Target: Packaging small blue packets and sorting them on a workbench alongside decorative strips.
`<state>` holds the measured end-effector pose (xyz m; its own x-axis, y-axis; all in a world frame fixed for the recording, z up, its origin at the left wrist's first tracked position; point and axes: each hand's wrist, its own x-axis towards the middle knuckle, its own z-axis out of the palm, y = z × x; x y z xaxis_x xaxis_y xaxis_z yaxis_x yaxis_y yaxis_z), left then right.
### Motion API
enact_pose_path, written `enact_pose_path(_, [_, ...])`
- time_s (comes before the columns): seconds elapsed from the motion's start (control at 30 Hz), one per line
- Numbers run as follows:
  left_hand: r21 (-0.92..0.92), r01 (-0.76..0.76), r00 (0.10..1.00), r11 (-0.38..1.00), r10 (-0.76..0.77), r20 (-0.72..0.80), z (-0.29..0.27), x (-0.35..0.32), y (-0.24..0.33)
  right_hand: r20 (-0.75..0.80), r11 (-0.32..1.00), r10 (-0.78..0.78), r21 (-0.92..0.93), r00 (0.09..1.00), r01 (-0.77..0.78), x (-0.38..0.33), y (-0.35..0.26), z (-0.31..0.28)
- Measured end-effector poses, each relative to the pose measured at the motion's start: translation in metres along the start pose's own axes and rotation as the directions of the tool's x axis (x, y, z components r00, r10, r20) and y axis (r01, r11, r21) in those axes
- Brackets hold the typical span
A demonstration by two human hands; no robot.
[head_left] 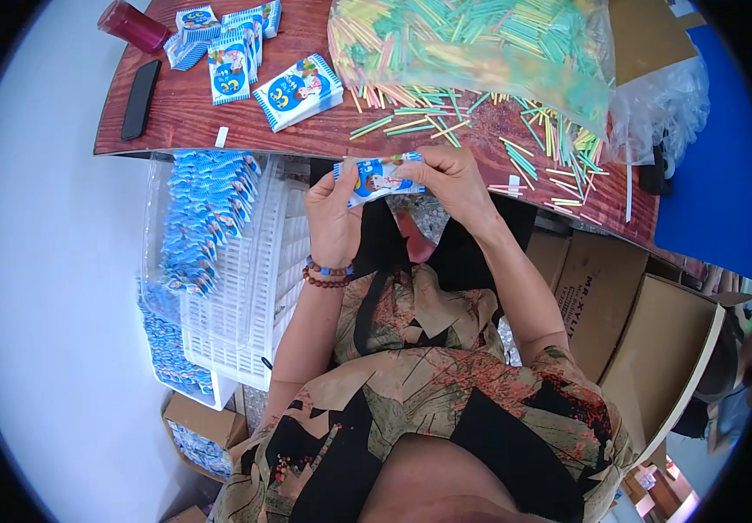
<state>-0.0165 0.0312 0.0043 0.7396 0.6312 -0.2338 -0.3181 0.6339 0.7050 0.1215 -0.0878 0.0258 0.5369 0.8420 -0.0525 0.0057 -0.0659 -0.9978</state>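
My left hand (334, 213) and my right hand (456, 181) each pinch one end of a small blue-and-white printed sachet (383, 179), thumbs against its face, so it sits stretched between them just off the near edge of the reddish wood-grain table (186, 118). Beyond it on the tabletop lies a stack of matching sachets (300, 92); to the right, loose pastel straws (572, 170) spill from a clear plastic bag (601, 74). More sachets fill the clear tray (159, 196) at my left.

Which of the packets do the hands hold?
The packet between the left hand and the right hand; other packets, on the table or elsewhere, touch neither hand.
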Motion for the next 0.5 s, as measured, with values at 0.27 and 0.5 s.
enact_pose_path(0.27, [-0.161,0.053,0.997,0.986,-0.06,-0.039,-0.005,0.003,0.002,-0.124,0.961,-0.055,0.263,0.991,0.086,0.01,-0.019,-0.007])
enact_pose_path(0.5, [-0.197,0.088,0.995,0.976,-0.094,-0.022,-0.007,0.006,-0.002,-0.182,0.566,-0.327,-0.824,0.927,0.038,0.074,-0.025,-0.062])
